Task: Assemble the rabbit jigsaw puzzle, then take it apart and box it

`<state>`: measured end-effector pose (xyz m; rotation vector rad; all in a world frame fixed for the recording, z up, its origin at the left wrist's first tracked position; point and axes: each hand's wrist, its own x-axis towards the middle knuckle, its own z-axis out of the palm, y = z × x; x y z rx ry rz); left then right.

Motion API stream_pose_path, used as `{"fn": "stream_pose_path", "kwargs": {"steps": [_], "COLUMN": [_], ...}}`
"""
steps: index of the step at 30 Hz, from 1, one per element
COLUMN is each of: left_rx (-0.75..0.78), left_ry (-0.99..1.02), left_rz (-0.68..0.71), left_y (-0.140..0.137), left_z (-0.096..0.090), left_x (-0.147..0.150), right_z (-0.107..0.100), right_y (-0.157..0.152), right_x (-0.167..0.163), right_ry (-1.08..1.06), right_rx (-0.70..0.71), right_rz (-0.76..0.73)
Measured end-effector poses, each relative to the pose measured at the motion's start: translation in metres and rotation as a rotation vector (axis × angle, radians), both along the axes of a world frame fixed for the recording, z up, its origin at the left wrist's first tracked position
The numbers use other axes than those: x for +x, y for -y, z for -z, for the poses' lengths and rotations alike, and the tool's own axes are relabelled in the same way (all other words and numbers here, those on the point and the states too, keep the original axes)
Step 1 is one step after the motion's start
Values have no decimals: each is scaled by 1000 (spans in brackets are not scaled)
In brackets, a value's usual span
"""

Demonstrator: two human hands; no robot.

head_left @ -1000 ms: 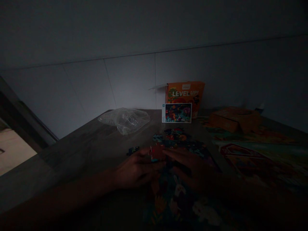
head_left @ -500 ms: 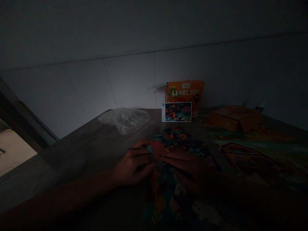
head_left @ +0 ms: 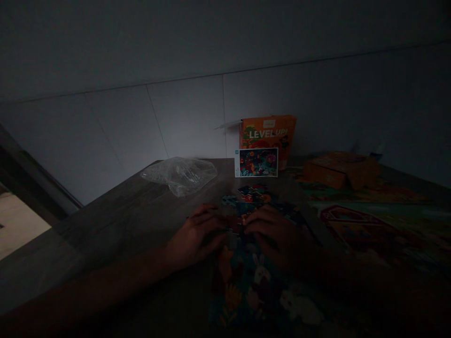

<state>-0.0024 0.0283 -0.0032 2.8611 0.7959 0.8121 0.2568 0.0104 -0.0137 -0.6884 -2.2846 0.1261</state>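
Observation:
A dark, colourful jigsaw puzzle (head_left: 261,271) with white rabbits and orange flowers lies partly assembled on the grey table (head_left: 141,225). My left hand (head_left: 197,237) rests at its left edge with fingers stretched toward a reddish-brown puzzle piece (head_left: 235,224). On the other side of that piece, my right hand (head_left: 273,232) lies over the puzzle, fingers spread and slightly bent, the tips touching its surface. Neither hand visibly holds anything. Several puzzle pieces (head_left: 253,191) lie at the puzzle's far side. Dim light hides much of the right forearm and the near right puzzle area.
A picture card (head_left: 257,163) leans against an orange "LEVEL UP!" box (head_left: 268,131) by the wall. Left of them lies a crumpled clear plastic bag (head_left: 185,176). On the right are an orange carton (head_left: 338,171) and another colourful puzzle (head_left: 366,230).
The reddish piece, raised between my hands before, now lies flat in the puzzle. My right fingers have drawn back slightly from it and the rabbit is more exposed. The view has shifted slightly.

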Motion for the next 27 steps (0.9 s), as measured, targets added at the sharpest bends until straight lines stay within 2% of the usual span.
{"fn": "stream_pose_path", "kwargs": {"steps": [2, 6, 14, 22, 24, 27], "left_rx": [-11, -55, -167, -139, -98, -30], "left_ry": [-105, -225, -54, -34, -16, -56], "left_rz": [-45, -40, -89, -72, -132, -314], "left_y": [0, -1, -2, -4, -4, -3], "left_z": [-1, -1, 0, 3, 3, 2], "left_x": [2, 3, 3, 2, 2, 3], "right_z": [1, 2, 2, 5, 6, 7], "right_y": [-1, 0, -1, -4, -5, -5], "right_x": [0, -2, -2, -2, -2, -1], "right_ry": [42, 132, 147, 129, 126, 125], "right_rx": [-40, -89, -89, -80, -77, -72], "right_rz": [52, 52, 84, 107, 100, 108]}}
